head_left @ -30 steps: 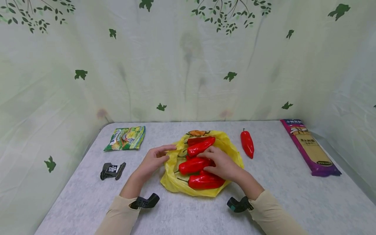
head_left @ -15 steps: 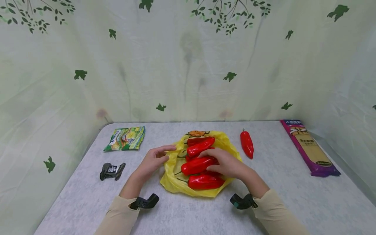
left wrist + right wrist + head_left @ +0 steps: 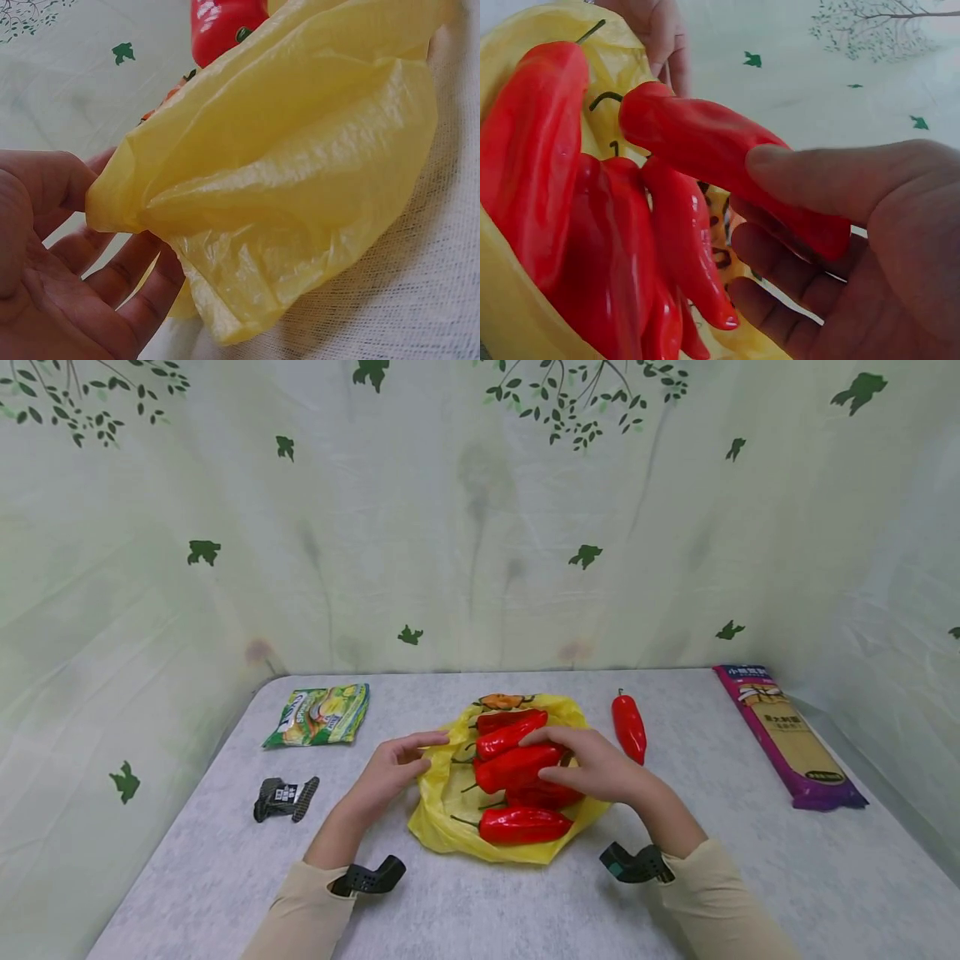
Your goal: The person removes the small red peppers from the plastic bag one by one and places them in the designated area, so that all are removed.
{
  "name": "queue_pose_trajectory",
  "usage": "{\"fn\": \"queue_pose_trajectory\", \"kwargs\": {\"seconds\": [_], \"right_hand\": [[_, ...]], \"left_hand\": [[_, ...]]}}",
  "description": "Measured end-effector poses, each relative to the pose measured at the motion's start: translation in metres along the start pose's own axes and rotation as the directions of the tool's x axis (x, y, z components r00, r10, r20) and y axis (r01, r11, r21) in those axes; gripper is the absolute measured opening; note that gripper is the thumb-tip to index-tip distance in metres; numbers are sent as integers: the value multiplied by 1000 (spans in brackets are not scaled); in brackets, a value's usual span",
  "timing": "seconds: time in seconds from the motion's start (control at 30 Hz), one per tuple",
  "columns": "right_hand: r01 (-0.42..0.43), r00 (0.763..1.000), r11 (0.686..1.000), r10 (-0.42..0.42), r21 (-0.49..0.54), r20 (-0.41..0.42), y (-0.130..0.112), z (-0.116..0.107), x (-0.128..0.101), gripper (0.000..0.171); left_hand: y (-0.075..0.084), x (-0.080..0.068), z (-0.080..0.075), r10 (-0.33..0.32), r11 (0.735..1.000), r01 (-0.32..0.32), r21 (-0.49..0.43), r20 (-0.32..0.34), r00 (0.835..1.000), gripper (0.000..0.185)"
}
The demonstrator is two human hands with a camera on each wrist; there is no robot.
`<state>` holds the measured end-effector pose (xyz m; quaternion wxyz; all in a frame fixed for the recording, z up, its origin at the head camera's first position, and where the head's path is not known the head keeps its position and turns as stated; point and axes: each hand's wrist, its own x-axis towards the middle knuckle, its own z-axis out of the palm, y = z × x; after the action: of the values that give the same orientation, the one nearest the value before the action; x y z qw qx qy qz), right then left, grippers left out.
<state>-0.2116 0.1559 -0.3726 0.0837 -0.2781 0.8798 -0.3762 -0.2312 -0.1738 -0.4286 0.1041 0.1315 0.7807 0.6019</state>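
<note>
A yellow plastic bag lies spread on the table with its mouth up, several glossy red peppers with green stems inside. My right hand pinches one red pepper between thumb and fingers, lifted above the others. In the right wrist view its stem end points toward the bag's left side. My left hand holds the bag's left rim; the left wrist view shows a fold of the yellow plastic between thumb and fingers. Another red pepper lies on the table to the right of the bag.
A green-and-yellow packet lies at the back left, with a small black wrapped packet nearer. On the far right rests a long purple pasta package. A leaf-printed curtain hangs behind the table's back edge.
My right hand has drawn a red pepper up and to the right from the pile, uncovering the one beneath. My left hand stays at the bag's rim.
</note>
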Motion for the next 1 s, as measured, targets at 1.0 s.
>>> {"fn": "queue_pose_trajectory", "kwargs": {"seconds": [1.0], "right_hand": [[85,970,980,-40,180,-241,8,-37,-13,29]], "left_hand": [[-1,1,1,-5,1000,5,12,-7,1000,38]]}}
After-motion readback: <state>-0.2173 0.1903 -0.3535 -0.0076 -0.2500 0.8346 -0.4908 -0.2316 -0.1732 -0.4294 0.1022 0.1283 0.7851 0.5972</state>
